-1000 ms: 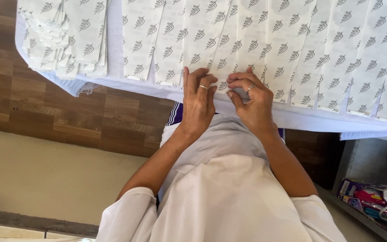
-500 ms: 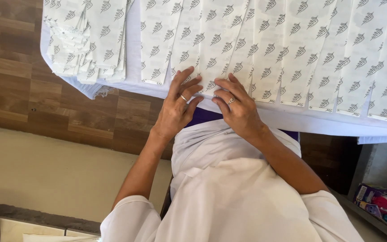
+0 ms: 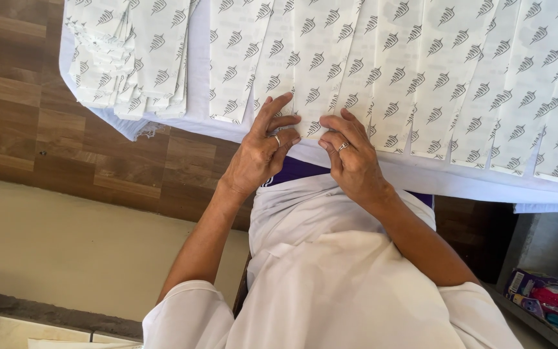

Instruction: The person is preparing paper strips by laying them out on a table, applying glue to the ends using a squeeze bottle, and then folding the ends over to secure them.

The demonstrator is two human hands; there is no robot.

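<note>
Now my left hand (image 3: 259, 152) and right hand (image 3: 351, 158) pinch the lower edge of one printed paper strip (image 3: 321, 64) at twelve o'clock on the table (image 3: 421, 178); a stack of strips (image 3: 130, 58) lies at ten o'clock.

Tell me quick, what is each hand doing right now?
Left hand: fingers bent, pinching the lower edge of a patterned paper strip.
Right hand: fingers curled, gripping the same strip's edge beside it.
</note>
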